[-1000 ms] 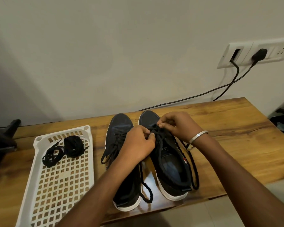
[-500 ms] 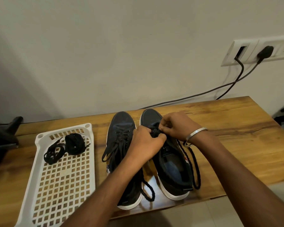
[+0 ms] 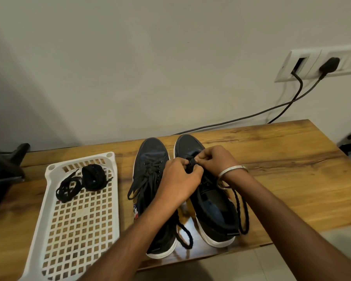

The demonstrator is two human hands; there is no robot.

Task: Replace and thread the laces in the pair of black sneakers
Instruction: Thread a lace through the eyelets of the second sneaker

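Note:
Two black sneakers with white soles stand side by side on the wooden table (image 3: 292, 163), toes toward the wall. The left sneaker (image 3: 150, 159) is laced, its ends hanging loose. Over the right sneaker (image 3: 213, 211) both hands meet at the front eyelets. My left hand (image 3: 178, 181) and my right hand (image 3: 215, 161) each pinch the black lace (image 3: 242, 211), whose free ends trail off both sides of the shoe. The eyelets under the fingers are mostly hidden.
A white perforated plastic tray (image 3: 75, 226) lies at the left and holds two bundled black laces (image 3: 83, 181). Two black cables (image 3: 251, 116) run from a wall socket (image 3: 320, 65) down behind the table. A dark object (image 3: 2, 175) sits at the far left edge.
Both hands have drawn closer together over the right sneaker's front eyelets, and my right hand now pinches the lace there. The view has shifted slightly.

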